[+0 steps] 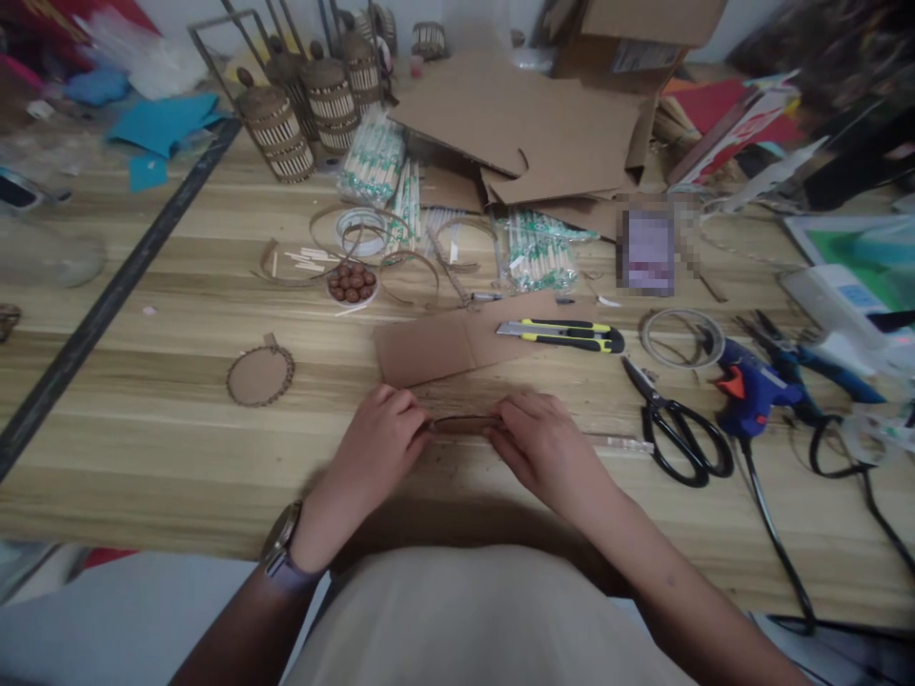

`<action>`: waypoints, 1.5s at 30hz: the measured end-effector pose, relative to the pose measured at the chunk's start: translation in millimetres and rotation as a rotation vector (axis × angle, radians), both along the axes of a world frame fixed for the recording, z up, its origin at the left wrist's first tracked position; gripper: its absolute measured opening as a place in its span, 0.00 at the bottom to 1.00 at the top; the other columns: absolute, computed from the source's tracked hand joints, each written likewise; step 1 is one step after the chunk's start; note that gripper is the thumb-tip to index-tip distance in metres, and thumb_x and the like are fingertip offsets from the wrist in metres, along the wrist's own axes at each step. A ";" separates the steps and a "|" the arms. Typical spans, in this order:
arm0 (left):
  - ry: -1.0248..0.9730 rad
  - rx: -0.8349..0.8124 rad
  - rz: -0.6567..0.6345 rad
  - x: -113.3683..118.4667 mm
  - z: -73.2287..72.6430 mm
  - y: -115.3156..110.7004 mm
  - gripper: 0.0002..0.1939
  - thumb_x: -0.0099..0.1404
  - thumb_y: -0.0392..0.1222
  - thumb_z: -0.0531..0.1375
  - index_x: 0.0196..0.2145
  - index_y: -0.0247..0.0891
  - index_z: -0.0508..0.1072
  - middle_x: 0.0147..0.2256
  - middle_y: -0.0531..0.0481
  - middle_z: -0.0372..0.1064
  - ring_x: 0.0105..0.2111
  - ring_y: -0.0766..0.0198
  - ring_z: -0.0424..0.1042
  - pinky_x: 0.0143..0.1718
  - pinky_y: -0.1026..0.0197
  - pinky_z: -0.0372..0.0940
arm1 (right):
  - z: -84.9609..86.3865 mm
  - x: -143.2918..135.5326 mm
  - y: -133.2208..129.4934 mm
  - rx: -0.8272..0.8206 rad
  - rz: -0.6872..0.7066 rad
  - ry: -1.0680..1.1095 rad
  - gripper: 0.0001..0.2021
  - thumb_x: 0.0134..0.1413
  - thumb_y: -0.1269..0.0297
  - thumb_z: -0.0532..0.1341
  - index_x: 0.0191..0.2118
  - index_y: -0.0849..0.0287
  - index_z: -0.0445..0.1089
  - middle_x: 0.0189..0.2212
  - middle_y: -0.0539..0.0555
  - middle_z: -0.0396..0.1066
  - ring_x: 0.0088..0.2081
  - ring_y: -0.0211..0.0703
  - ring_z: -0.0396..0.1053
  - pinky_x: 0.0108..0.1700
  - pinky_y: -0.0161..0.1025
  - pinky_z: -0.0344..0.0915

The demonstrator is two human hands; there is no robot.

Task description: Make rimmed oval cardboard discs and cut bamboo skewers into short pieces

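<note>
Between my two hands stretches a narrow brown cardboard strip (464, 425), slightly bowed, close above the wooden table. My left hand (390, 424) pinches its left end, and my right hand (533, 433) pinches the other end. Just beyond them lies a flat piece of cardboard (429, 350) with a yellow and black utility knife (564, 335) resting on it. To the right of my right hand are black-handled scissors (679, 429). A cardboard disc (260, 374) with a braided edge lies off to the left.
A blue glue gun (750, 386), pliers (815, 362) and a tape roll (682, 338) lie at right. Farther back are a bowl of brown balls (352, 283), bundles of wrapped sticks (539, 250), lantern-like pieces (275, 129) and large cardboard sheets (529, 124). A dark bar (121, 286) crosses the left side.
</note>
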State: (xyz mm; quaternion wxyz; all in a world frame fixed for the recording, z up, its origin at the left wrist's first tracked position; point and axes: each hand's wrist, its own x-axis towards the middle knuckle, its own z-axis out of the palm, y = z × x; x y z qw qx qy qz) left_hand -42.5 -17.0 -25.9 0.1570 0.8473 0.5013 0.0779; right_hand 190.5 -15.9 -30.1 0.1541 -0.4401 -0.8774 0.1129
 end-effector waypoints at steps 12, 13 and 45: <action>-0.002 0.016 0.016 4.9 3.0 -2.4 0.04 0.66 0.33 0.62 0.34 0.34 0.77 0.34 0.45 0.73 0.39 0.52 0.69 0.41 0.51 0.66 | 0.0 1.9 1.2 0.008 0.006 -0.024 0.08 0.65 0.69 0.56 0.33 0.59 0.68 0.30 0.55 0.72 0.34 0.49 0.69 0.38 0.42 0.59; 0.006 0.015 0.012 5.3 3.9 -2.3 0.04 0.66 0.33 0.62 0.34 0.34 0.77 0.34 0.45 0.73 0.39 0.52 0.69 0.41 0.51 0.66 | 0.2 1.6 1.1 0.008 0.006 -0.030 0.08 0.65 0.69 0.56 0.33 0.59 0.67 0.30 0.55 0.72 0.34 0.50 0.69 0.38 0.42 0.60; -1.110 -0.533 0.560 37.5 15.0 -7.2 0.12 0.60 0.49 0.67 0.35 0.37 0.78 0.28 0.52 0.76 0.29 0.61 0.74 0.30 0.63 0.67 | 35.9 -7.1 -0.9 -0.141 -0.215 0.395 0.07 0.61 0.67 0.60 0.44 0.57 0.71 0.37 0.56 0.75 0.38 0.48 0.73 0.40 0.44 0.68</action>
